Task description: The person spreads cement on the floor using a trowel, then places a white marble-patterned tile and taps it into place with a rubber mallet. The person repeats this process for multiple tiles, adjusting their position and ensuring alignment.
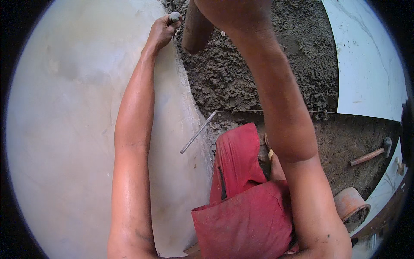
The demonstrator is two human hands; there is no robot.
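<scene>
At the upper left, my left hand (pixel 161 33) is closed around a small piece with a rounded grey end (pixel 174 17), beside the edge of a smooth pale surface (pixel 77 121). Its lower part is hidden by my fingers. My right hand (pixel 235 12) is raised at the top edge, close to the camera and partly cut off. From it a thick brown handle (pixel 196 32) with a blunt end points down over rough grey mortar (pixel 233 80). The handle's other end and most of my right fingers are out of sight.
A thin metal rod (pixel 198 132) lies at the pale surface's edge, a taut string (pixel 239 111) running rightward from its tip. White tiles (pixel 366 60) border the mortar. A wooden-handled hammer (pixel 368 156) and an orange-brown bucket (pixel 348 203) lie at right. Red cloth (pixel 246 220) covers my legs.
</scene>
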